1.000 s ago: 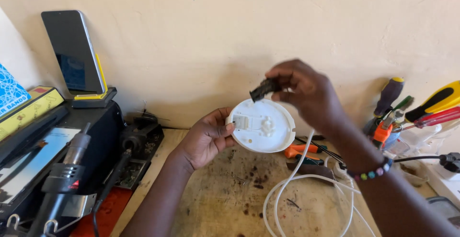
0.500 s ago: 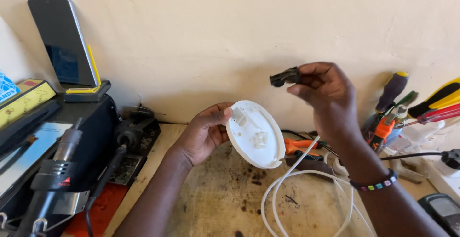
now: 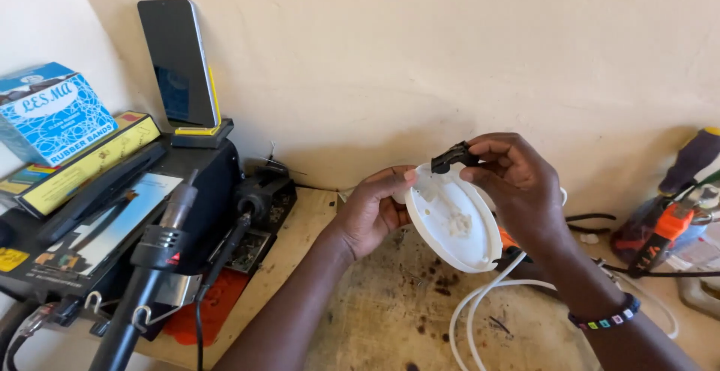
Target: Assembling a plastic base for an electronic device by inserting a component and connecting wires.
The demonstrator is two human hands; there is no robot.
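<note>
A round white plastic cover (image 3: 455, 219) is held tilted above the bench (image 3: 375, 318) at the picture's centre, its rim gripped at 9 o'clock by the fingers of the left hand (image 3: 371, 213). A small black clip-like part (image 3: 450, 157) is pinched between thumb and fingers of the right hand (image 3: 517, 184) at the cover's 12 o'clock edge, touching it. A white cable (image 3: 480, 303) lies on the bench at 6 o'clock, and a dark phone (image 3: 178, 64) is propped at 10 o'clock.
</note>
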